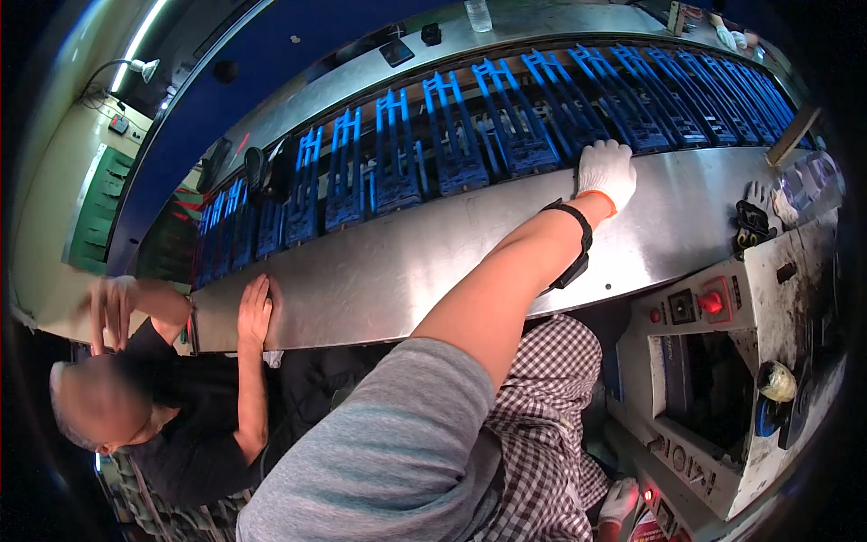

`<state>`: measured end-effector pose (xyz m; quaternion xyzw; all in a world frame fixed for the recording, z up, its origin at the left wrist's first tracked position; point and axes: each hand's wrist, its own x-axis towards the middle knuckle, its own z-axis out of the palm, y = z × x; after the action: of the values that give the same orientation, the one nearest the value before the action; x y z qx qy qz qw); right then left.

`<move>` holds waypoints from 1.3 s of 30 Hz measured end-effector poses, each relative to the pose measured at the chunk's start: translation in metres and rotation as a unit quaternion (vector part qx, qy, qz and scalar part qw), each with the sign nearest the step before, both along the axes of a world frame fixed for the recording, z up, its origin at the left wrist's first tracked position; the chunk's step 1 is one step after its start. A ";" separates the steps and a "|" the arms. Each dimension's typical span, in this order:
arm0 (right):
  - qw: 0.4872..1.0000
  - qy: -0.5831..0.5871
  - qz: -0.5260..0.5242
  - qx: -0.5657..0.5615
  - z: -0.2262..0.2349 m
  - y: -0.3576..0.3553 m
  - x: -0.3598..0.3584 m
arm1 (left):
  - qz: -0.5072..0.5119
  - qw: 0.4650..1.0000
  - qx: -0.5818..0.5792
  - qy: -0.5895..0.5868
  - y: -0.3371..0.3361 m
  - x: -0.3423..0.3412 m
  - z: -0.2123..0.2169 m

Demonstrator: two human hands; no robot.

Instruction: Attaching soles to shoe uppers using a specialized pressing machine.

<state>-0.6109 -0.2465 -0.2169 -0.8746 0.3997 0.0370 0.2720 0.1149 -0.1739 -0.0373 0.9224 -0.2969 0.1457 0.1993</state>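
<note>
White-gloved fingers [603,155] of the left hand [606,172] lie pressed together, curled over the nearest blue carrier [528,135] at the steel counter's [406,262] far edge; pressing squarely and evenly seems wise. The right hand [619,502] hangs well below the counter.

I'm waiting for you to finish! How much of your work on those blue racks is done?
Done: a long row of blue plastic racks already lines the machine. In hand: the white-gloved left hand touches one rack by the shiny steel ledge. Left: cannot tell; the right hand sits low, away from them.
</note>
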 end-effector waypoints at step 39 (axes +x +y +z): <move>0.993 -0.102 0.021 -0.061 0.001 0.005 0.008 | 0.006 1.000 0.019 -0.004 0.005 -0.002 0.003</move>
<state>-0.6025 -0.2412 -0.2156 -0.8970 0.3527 -0.0709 0.2569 0.1132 -0.1687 -0.0341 0.9270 -0.2953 0.1453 0.1797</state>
